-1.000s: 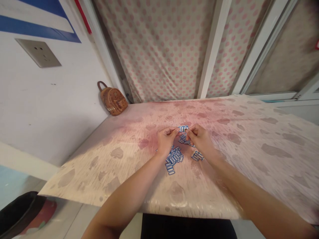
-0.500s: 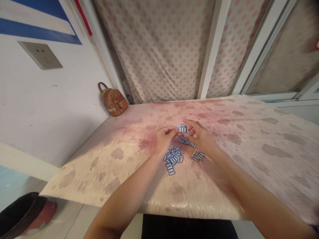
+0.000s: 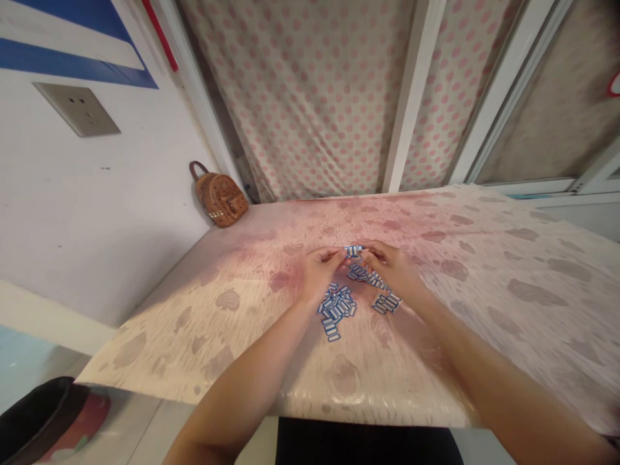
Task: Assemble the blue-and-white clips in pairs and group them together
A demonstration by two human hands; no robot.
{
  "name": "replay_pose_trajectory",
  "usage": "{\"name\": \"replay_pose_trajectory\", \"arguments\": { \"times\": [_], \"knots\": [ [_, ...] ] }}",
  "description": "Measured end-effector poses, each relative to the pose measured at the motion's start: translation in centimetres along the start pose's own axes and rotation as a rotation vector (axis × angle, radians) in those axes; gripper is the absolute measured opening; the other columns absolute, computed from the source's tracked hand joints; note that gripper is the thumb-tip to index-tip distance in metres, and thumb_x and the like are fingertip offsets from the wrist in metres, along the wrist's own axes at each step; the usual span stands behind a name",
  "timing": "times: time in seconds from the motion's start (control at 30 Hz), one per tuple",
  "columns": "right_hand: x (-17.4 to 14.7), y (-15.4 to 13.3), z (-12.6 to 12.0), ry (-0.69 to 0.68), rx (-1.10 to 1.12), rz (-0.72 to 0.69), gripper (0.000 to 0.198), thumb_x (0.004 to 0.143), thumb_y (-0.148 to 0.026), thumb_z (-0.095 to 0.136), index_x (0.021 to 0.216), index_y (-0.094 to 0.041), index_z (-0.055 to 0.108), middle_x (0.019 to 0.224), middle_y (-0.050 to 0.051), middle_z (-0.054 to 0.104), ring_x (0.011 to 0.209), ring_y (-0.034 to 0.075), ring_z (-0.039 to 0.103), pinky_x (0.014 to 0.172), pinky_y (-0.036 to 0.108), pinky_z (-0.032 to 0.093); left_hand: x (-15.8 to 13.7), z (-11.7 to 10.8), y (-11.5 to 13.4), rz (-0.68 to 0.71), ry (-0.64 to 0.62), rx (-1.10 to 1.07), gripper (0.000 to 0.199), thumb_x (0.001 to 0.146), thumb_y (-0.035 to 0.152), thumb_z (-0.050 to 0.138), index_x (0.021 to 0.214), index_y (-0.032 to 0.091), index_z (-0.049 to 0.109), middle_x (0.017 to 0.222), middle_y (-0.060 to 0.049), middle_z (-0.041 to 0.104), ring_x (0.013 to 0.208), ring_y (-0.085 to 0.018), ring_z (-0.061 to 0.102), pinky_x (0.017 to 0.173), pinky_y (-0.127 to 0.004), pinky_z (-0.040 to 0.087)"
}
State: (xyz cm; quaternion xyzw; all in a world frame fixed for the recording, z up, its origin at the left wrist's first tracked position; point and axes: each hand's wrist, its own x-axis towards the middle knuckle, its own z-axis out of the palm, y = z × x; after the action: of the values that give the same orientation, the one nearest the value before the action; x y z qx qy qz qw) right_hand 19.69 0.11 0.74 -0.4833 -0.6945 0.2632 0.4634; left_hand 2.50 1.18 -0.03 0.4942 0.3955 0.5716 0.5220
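Note:
Between my hands is a small row of blue-edged white rectangular pieces (image 3: 352,251), lying side by side. My left hand (image 3: 320,268) pinches its left end between thumb and fingers. At its right end my right hand (image 3: 389,261) has thumb and fingers closed on the row. Just below the fingers, more such pieces form a cluster (image 3: 358,272), partly covered by my right hand. A larger loose pile (image 3: 338,303) of the same pieces lies nearer me, by my left wrist. Beside my right wrist is a small group (image 3: 386,302) of them.
A patterned cloth covers the table (image 3: 339,381). A small brown backpack (image 3: 223,197) leans by the wall at the far left corner. Dotted curtains (image 3: 310,97) hang behind the far edge. On the floor at left stands a dark-lined bin (image 3: 53,420).
My right hand has closed from a spread pose onto the right end of the row. My left hand stays where it was, still pinching the row.

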Motion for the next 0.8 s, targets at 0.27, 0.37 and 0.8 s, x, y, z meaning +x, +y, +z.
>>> {"name": "replay_pose_trajectory", "arguments": {
  "times": [0.27,0.37,0.8],
  "knots": [
    [0.03,-0.59,0.58,-0.010,0.138,0.086,0.027,0.088,-0.036,0.052,0.068,-0.021,0.063,0.063,0.002,0.067,0.055,0.016,0.061,0.058,0.029,0.049,-0.17,0.15,-0.50,0.090,-0.055,0.090,0.017,0.081,0.031,0.072,0.087,0.017,0.078,0.084,-0.007,0.078,0.080,-0.020,0.074,0.073,-0.028,0.057],
    [0.07,-0.37,0.78,-0.013,0.172,0.102,0.026,0.087,-0.037,0.054,0.070,-0.021,0.064,0.064,0.002,0.068,0.055,0.016,0.062,0.058,0.029,0.050,-0.09,0.08,-0.50,0.098,-0.050,0.085,0.018,0.080,0.033,0.073,0.087,0.016,0.077,0.084,-0.007,0.078,0.079,-0.020,0.073,0.072,-0.028,0.056],
    [0.10,-0.01,0.89,-0.010,0.516,0.375,0.038,0.081,-0.059,0.067,0.076,-0.022,0.065,0.070,0.006,0.072,0.059,0.018,0.066,0.063,0.033,0.056,-0.44,0.22,0.09,0.283,-0.046,0.317,0.016,0.086,0.029,0.067,0.086,0.017,0.077,0.083,-0.005,0.077,0.074,-0.017,0.070,0.071,-0.027,0.053]
  ]
}}
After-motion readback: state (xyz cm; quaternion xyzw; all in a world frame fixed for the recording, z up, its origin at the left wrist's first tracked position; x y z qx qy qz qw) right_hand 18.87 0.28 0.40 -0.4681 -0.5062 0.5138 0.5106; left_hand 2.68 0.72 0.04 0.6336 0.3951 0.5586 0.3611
